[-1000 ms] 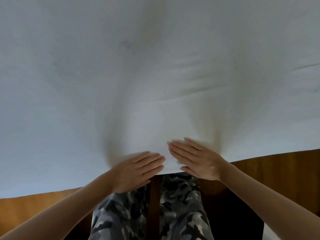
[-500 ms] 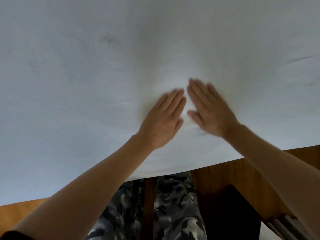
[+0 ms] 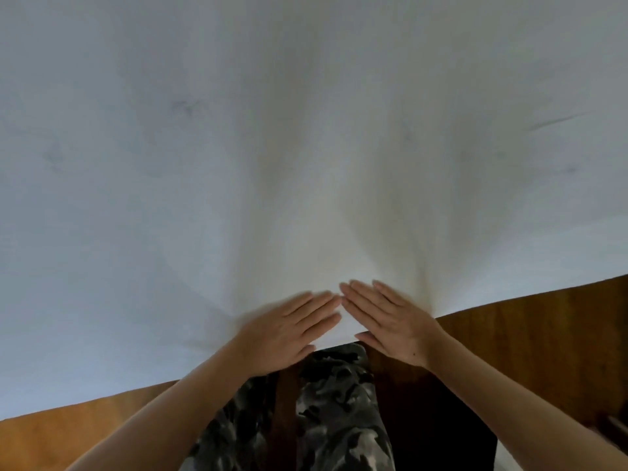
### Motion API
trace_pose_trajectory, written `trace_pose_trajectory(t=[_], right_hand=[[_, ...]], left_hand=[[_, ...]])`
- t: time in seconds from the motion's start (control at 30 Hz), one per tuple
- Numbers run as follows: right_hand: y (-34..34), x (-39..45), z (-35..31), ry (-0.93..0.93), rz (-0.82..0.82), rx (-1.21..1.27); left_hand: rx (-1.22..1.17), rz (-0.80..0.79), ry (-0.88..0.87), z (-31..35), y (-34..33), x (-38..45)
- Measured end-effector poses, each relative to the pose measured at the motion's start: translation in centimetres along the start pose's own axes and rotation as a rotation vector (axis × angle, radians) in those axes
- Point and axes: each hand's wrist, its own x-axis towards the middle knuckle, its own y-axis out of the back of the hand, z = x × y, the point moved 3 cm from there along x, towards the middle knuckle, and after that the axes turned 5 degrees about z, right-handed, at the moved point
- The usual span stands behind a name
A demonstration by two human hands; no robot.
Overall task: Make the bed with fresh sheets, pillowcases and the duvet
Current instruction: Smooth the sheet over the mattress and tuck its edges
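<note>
Where the bed meets the person: the white sheet [image 3: 306, 130] fills nearly the whole view, spread flat over the bed, its near edge running across the lower part of the picture.
Left hand: the left hand [image 3: 285, 331] lies palm down on the sheet at its near edge, fingers straight and close together, pointing up and to the right; it grips nothing.
Right hand: the right hand [image 3: 390, 321] lies palm down just beside it, fingers straight, pointing up and to the left; it holds nothing either.
Hands together: the fingertips of the two nearly meet, making a shallow peak; whether they touch I cannot tell.
Sheet surface: soft folds fan upward from both hands, with a few faint creases farther off at left and right.
Below the edge: a wooden floor [image 3: 543, 334] shows under the sheet's edge on both sides.
Person: legs in camouflage trousers [image 3: 339, 419] stand right against the bed, between the two bare forearms.
</note>
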Motion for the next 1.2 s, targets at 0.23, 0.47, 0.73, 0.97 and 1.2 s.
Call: trace_pose_trajectory(t=[0.23,0.47,0.73,0.97,1.2], right_hand=[[2.1,-0.5,0.0,0.062,-0.087,0.055],[7.5,-2.7,8.5,-0.38,0.15,0.135],[7.3,-13.4,23.8,-0.64,0.189,0.053],[-1.3,-20.4,18.6,-0.422,-0.123,0.175],[-1.4,-21.4,17.0,-0.433,-0.098,0.19]], left_hand=[[-0.088,0.058,-0.099,2.5,1.1,-0.2],[-0.19,0.178,0.102,1.7,6.5,9.1],[-0.136,0.229,0.292,2.3,9.5,30.2],[-0.051,-0.018,0.108,8.2,1.3,29.8],[0.025,-0.017,-0.127,8.7,0.4,28.9]])
